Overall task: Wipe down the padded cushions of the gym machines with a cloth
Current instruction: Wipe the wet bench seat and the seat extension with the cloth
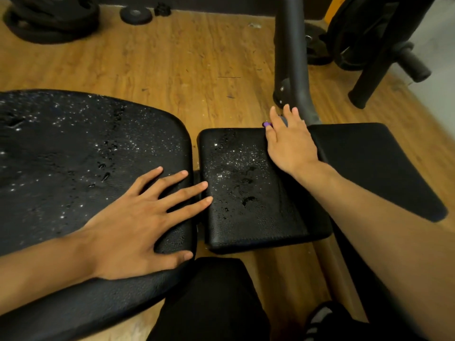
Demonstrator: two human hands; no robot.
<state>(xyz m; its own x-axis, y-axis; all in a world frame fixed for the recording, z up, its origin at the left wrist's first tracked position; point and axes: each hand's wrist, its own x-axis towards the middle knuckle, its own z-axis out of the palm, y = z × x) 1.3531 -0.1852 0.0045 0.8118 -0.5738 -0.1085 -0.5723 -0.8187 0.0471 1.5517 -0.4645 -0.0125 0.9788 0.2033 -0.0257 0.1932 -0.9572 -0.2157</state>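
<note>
Nearest the viewer, a dark-clad leg (209,303) and a shoe (317,321) stand over the wooden floor (172,57).

Left hand (138,217): open, palm down, fingers spread and straight. It rests flat on the near right corner of the large cushion (73,156), with two fingertips reaching across the narrow gap to the small cushion (246,188). The thumb lies along the large cushion's near edge.

Large cushion: black, textured, at left, speckled with droplets over most of its surface. Small cushion: black, just beside it at centre, also beaded with droplets, mostly on its left half. A third black pad (369,163) adjoins the small cushion on the right and appears dry.

Right hand (288,141): laid over the far right corner of the small cushion, fingers extended past the far edge. A small purple object (266,124) shows just beside the thumb side of the hand; most of it is hidden, and whether the hand grips it cannot be told.

Beyond the fingers, a grey frame tube (291,57) rises from the floor. Farther back lie stacked black weight plates (49,18) at far left, a single small plate (135,14) near them, and a padded roller bar (413,62) at far right.
</note>
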